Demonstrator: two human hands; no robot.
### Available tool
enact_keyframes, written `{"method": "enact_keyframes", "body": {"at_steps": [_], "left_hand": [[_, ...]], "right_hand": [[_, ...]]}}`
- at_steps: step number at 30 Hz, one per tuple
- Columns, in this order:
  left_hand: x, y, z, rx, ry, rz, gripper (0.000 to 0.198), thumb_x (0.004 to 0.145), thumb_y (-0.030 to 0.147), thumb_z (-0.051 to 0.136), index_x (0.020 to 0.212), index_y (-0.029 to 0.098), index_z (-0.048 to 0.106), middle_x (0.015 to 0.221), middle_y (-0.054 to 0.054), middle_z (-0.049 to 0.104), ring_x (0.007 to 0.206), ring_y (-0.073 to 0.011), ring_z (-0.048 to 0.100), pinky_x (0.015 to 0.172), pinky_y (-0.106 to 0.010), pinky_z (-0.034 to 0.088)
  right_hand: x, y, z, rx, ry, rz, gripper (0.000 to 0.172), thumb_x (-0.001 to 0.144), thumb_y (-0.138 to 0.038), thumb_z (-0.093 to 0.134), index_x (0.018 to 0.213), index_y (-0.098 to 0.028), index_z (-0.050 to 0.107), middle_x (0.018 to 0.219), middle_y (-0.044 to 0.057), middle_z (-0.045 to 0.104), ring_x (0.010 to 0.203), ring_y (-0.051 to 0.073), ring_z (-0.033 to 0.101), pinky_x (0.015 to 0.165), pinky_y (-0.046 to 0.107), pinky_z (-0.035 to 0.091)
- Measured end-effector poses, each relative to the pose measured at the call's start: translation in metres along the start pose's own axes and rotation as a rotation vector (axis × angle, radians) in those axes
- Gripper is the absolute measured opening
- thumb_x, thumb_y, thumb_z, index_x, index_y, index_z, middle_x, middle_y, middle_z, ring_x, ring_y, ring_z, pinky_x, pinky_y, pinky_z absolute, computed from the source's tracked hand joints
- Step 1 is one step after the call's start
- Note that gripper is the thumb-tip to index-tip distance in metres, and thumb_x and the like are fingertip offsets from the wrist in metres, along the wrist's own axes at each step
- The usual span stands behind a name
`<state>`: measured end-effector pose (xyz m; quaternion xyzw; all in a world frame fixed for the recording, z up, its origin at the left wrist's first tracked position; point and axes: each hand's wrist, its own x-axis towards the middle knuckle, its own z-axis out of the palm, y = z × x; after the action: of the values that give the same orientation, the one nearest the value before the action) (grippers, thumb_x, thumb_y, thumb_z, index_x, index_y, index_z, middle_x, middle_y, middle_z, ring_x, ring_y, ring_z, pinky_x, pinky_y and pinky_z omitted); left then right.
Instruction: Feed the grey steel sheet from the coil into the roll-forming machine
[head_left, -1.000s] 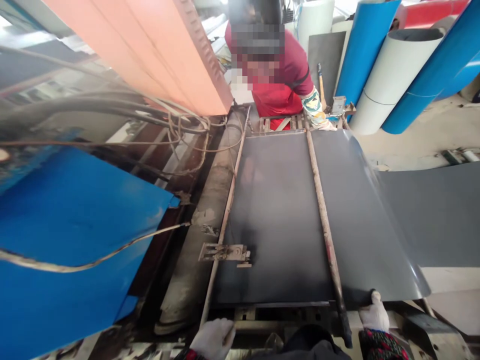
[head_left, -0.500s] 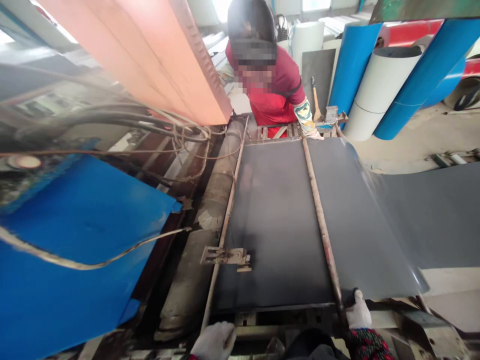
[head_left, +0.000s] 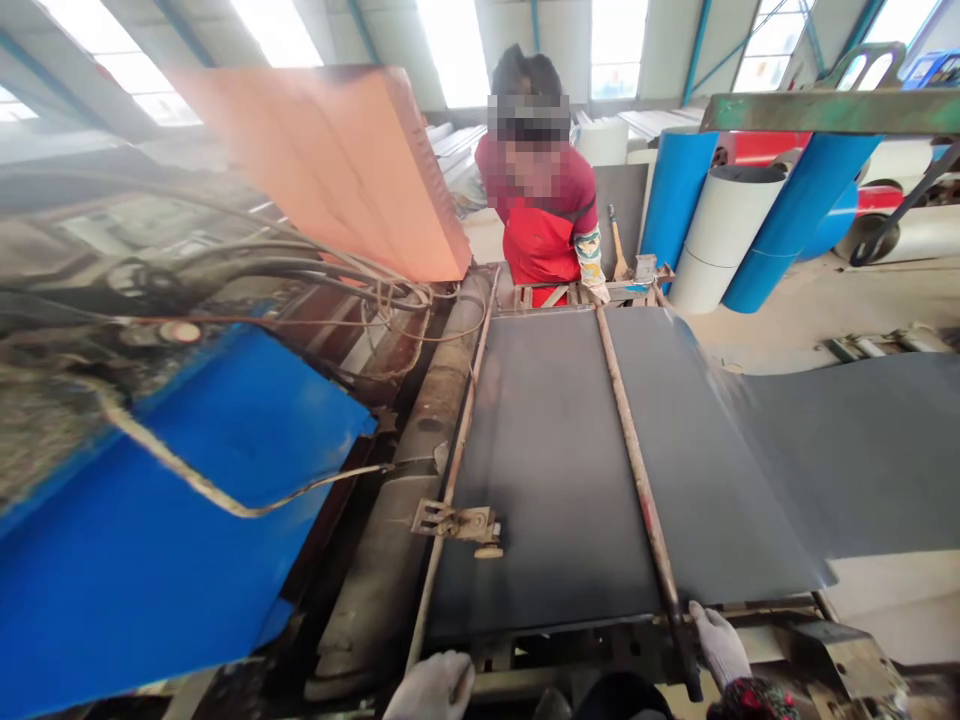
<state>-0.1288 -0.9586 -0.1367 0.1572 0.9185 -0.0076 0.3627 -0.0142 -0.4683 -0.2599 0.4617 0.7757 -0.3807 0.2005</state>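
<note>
A dark grey sheet [head_left: 551, 470] runs flat over the machine bed, beneath two long rods. My right hand [head_left: 721, 645], in a white glove, is closed at the sheet's near edge, beside the lower end of the rust-brown rod [head_left: 637, 465]. Its fingertips meet the edge; the underside of the grip is hidden. At the bottom of the view my left hand [head_left: 431, 688], also gloved, is curled near the lower end of the thin rod [head_left: 450, 480]. What lies within its fingers, if anything, cannot be seen. A small metal bracket with a wheel [head_left: 461, 522] sits on the thin rod.
A co-worker in a red apron [head_left: 541, 245] stands across the bed, one gloved hand at the sheet's far edge. On the left are a thick roller [head_left: 375, 580], a blue sheet [head_left: 187, 520], cables and an orange cabinet [head_left: 330, 170]. Blue and white rolls [head_left: 724, 240] stand behind.
My view has tilted upward, showing more windows. The co-worker stands more upright, farther from the bed. My right hand's thumb no longer sticks up over the sheet. My left hand has hardly moved.
</note>
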Motion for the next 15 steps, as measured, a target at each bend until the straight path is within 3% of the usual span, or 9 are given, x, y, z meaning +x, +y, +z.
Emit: {"method": "enact_keyframes", "body": {"at_steps": [2,8,15], "left_hand": [[-0.001,0.000,-0.001,-0.008,0.004,-0.002,0.039,0.095,0.031,0.029,0.089,0.023,0.067,0.096,-0.006,0.070,0.095,-0.0221,0.064,0.085,-0.036,0.045],[-0.002,0.002,0.001,-0.002,0.040,-0.010,0.037,0.095,0.029,0.030,0.093,0.023,0.066,0.098,-0.005,0.070,0.097,-0.0205,0.064,0.086,-0.035,0.045],[-0.001,0.002,0.006,0.005,0.087,-0.016,0.042,0.095,0.031,0.026,0.093,0.023,0.067,0.099,-0.006,0.071,0.098,-0.0204,0.064,0.087,-0.034,0.044]], "right_hand": [[-0.010,-0.002,-0.003,-0.037,0.026,-0.106,0.030,0.076,-0.051,0.046,0.068,-0.031,0.068,0.079,0.005,0.072,0.084,0.026,0.070,0.068,0.029,0.053],[-0.031,-0.006,0.017,-0.155,-0.132,-0.239,0.033,0.083,-0.049,0.046,0.070,-0.025,0.066,0.075,0.004,0.071,0.080,0.024,0.068,0.072,0.030,0.048],[-0.014,-0.006,0.037,-0.318,-0.152,-0.321,0.034,0.090,-0.029,0.037,0.073,-0.021,0.066,0.074,0.009,0.070,0.077,0.024,0.069,0.071,0.030,0.046]]}}
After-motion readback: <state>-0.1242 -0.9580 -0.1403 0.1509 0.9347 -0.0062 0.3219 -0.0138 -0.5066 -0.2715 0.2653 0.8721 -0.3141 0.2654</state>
